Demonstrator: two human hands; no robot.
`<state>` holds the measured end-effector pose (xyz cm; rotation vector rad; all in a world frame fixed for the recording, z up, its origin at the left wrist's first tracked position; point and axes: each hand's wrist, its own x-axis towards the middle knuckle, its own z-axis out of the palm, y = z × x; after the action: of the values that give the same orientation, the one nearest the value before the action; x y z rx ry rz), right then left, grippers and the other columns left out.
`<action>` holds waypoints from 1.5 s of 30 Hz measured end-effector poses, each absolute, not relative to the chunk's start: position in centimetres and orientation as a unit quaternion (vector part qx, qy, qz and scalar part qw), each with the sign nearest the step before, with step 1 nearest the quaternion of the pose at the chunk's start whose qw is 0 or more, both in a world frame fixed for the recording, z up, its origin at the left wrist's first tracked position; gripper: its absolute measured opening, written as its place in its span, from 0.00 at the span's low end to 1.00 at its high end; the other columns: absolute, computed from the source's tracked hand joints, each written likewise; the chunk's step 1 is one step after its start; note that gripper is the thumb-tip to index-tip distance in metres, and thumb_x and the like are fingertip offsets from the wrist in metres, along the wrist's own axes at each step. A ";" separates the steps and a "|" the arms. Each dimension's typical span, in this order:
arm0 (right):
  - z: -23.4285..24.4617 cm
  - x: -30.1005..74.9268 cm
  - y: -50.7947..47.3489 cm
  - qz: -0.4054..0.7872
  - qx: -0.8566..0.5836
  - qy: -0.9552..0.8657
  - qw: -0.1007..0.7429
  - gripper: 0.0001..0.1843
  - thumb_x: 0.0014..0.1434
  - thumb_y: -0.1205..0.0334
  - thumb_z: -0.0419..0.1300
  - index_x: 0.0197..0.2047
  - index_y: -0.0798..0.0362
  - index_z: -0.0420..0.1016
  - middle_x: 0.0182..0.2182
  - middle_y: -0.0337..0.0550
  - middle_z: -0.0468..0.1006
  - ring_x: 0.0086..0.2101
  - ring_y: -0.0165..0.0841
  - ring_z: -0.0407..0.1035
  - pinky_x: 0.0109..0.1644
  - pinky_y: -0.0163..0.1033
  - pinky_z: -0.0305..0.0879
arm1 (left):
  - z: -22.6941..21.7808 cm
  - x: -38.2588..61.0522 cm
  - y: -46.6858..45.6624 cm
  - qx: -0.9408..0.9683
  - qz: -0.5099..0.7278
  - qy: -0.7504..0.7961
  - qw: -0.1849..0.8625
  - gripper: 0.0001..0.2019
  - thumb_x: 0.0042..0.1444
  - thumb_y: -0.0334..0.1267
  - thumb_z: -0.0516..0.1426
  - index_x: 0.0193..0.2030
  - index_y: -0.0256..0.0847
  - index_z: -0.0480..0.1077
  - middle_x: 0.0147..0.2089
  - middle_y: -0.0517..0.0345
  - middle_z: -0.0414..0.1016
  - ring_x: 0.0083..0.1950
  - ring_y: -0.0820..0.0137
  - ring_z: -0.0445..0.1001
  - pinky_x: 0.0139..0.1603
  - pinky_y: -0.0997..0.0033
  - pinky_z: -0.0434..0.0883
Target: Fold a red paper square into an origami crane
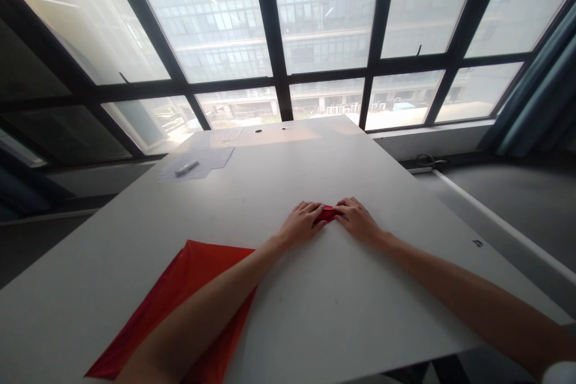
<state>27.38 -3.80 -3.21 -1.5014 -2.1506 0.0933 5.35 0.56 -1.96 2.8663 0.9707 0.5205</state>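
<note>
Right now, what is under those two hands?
A small red piece shows between the left hand and the right hand, over the white table. The hands cover its ends, so its full shape and whatever lies beneath it cannot be seen.

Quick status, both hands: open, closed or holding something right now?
Left hand: on the left end of the small red piece; can't tell whether it grips.
Right hand: on its right end; grip can't be told either.

Sheets of paper point(220, 159) lie toward the far left of the counter point(297, 174), a small white object point(186, 168) resting on them. A dark-framed window point(279, 81) rises beyond, with a building point(324, 24) outside. A blue curtain point(533, 87) hangs at the right; a dark cable point(431, 160) lies left of its foot.
</note>
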 end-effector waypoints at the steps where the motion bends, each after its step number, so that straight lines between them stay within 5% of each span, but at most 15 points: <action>1: -3.2 27.4 -3.8 0.034 -0.553 -0.792 0.256 0.15 0.66 0.62 0.56 0.52 0.49 0.78 0.47 0.46 0.77 0.49 0.39 0.66 0.56 0.42 0.62 | -2.0 5.4 0.5 0.933 0.168 0.315 0.037 0.23 0.68 0.50 0.47 0.66 0.46 0.62 0.64 0.51 0.67 0.63 0.60 0.65 0.67 0.57 0.60; 8: -2.8 27.4 -3.7 0.004 -0.545 -0.812 0.209 0.14 0.68 0.58 0.54 0.47 0.46 0.81 0.47 0.46 0.76 0.49 0.38 0.66 0.55 0.42 0.62 | -2.1 5.6 0.5 0.935 0.142 0.321 0.049 0.22 0.68 0.48 0.46 0.66 0.46 0.62 0.64 0.50 0.64 0.64 0.60 0.62 0.65 0.59 0.62; 18: -2.2 27.3 -3.8 -0.011 -0.531 -0.827 0.181 0.16 0.69 0.61 0.52 0.55 0.45 0.76 0.48 0.46 0.75 0.49 0.38 0.65 0.56 0.42 0.61 | -1.6 5.7 -0.1 0.938 0.133 0.320 0.031 0.22 0.70 0.46 0.43 0.66 0.45 0.60 0.63 0.49 0.63 0.63 0.59 0.62 0.64 0.58 0.64; 30: -1.2 27.1 -4.2 -0.011 -0.503 -0.824 0.259 0.19 0.72 0.57 0.47 0.46 0.50 0.79 0.43 0.49 0.78 0.46 0.39 0.68 0.54 0.45 0.62 | 0.3 5.7 -0.6 0.927 0.186 0.320 0.059 0.16 0.68 0.40 0.47 0.56 0.42 0.71 0.48 0.49 0.77 0.50 0.61 0.72 0.55 0.61 0.66; 34: -1.2 27.0 -3.8 0.069 -0.476 -0.744 0.464 0.18 0.68 0.51 0.53 0.53 0.49 0.75 0.44 0.49 0.78 0.45 0.39 0.71 0.52 0.46 0.67 | 1.4 6.0 -0.5 0.875 0.242 0.354 0.226 0.19 0.67 0.44 0.47 0.44 0.39 0.77 0.36 0.53 0.79 0.36 0.65 0.74 0.40 0.67 0.67; 37: -1.5 26.7 -3.3 0.211 -0.448 -0.596 0.632 0.27 0.63 0.44 0.59 0.60 0.49 0.69 0.50 0.51 0.76 0.43 0.39 0.73 0.44 0.45 0.72 | 1.7 6.4 -0.3 0.756 0.281 0.390 0.444 0.24 0.63 0.53 0.51 0.41 0.33 0.78 0.31 0.54 0.77 0.30 0.68 0.71 0.31 0.71 0.63; 41: -1.8 25.9 -3.1 0.435 -0.406 -0.528 0.606 0.28 0.58 0.42 0.61 0.53 0.54 0.75 0.39 0.48 0.80 0.32 0.34 0.72 0.32 0.39 0.69 | 0.8 6.8 -0.5 0.608 0.322 0.347 0.637 0.28 0.54 0.58 0.61 0.44 0.29 0.77 0.36 0.48 0.78 0.34 0.67 0.72 0.34 0.71 0.65; 45: -2.0 25.1 -3.5 0.469 -0.424 -0.529 0.566 0.18 0.54 0.49 0.66 0.36 0.58 0.80 0.24 0.40 0.75 0.23 0.28 0.62 0.25 0.34 0.57 | -0.1 7.0 -0.9 0.575 0.313 0.334 0.679 0.27 0.51 0.53 0.65 0.46 0.29 0.78 0.39 0.46 0.80 0.36 0.67 0.73 0.39 0.71 0.66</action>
<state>25.10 -3.54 -2.02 -0.9975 -1.2428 1.1023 6.97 -0.92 -0.06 1.2905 0.7495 0.7040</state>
